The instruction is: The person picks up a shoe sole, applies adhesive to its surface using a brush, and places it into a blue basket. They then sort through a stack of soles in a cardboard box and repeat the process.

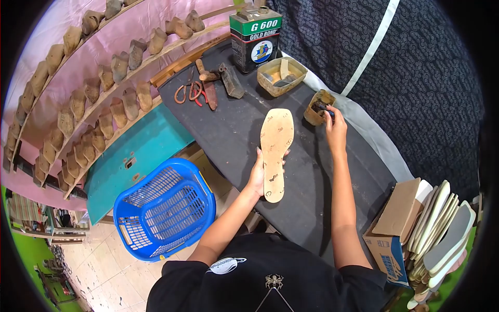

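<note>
A pale tan insole (277,151), marked with several dark smudges, lies along my left hand (257,174). The fingers of that hand are wrapped round its edges from below, and its wide end points away from me. To the right, my right hand (336,127) pinches a dark handle (328,113), perhaps of a brush. The handle's far end goes into a small stained tub (318,104) with dark brown residue on its walls. What lies inside the tub is hard to make out.
A G 600 Gold Bond can (255,41) stands at the back by a cream container (282,75). Scissors (188,91), a hammer (208,76) and a dark block (232,82) lie left. A blue basket (164,208) is left; stacked soles (436,229) fill a box (390,244) right.
</note>
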The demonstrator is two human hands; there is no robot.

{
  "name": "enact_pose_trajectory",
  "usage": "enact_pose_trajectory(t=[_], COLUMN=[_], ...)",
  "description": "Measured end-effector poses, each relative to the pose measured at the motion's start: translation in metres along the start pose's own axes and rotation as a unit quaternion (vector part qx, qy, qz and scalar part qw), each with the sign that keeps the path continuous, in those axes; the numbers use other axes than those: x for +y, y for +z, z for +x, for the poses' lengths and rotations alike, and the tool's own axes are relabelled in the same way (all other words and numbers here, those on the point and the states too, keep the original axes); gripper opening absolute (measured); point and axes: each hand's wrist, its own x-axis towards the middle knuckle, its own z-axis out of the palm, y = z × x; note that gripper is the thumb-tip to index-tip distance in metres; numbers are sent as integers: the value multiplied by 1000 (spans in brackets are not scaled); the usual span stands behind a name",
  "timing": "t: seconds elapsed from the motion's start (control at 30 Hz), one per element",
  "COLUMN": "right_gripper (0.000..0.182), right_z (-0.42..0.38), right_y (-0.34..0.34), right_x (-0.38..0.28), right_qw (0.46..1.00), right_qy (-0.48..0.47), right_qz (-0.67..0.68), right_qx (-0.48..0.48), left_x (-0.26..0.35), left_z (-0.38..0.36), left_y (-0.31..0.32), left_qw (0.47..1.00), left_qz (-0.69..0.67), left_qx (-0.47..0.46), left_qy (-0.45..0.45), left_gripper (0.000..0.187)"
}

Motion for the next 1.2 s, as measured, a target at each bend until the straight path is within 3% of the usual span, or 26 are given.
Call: enact_pose_trajectory(t=[0.2,0.3,0.43,0.5,0.57,0.63,0.67,0.7,0.8,1.03,1.13,1.2], right_gripper=[15,15,16,17,17,17,17,17,17,17,16,17], right_z=[-6,-5,-7,-8,-9,-10,-12,-13,-9,-12,-11,-8], right_y=[-9,-10,-10,-9,-10,-11,-14,-15,-17,-19,-15,-14], right_x=[-4,-1,-1,-1,-4,-6,-8,-7,-5,-1,4,9], right_qw=[999,998,998,998,999,996,1000,1000,996,999,995,958], right_qy=[-15,41,29,-23,-3,-59,11,12,-57,33,1,78], right_qz=[13,26,24,1,0,-13,20,18,-8,34,52,204], right_qx=[43,32,40,53,54,66,19,22,68,13,85,185], left_x=[9,12,9,8,6,2,0,-1,-3,-6,-6,-6], left_z=[14,24,33,37,38,42,43,44,48,51,53,53], left_y=[3,6,6,7,8,4,3,2,2,2,1,1], left_qw=[998,999,998,998,997,997,997,997,997,997,997,996], left_qz=[42,46,34,40,35,25,17,18,22,25,25,27], left_qx=[9,-1,-4,-10,-12,-19,-23,-25,-26,-19,-25,-30], left_qy=[-35,-28,-48,-53,-62,-65,-67,-70,-70,-77,-75,-76], left_gripper=[61,61,60,60,60,60,60,60,60,60,60,60])
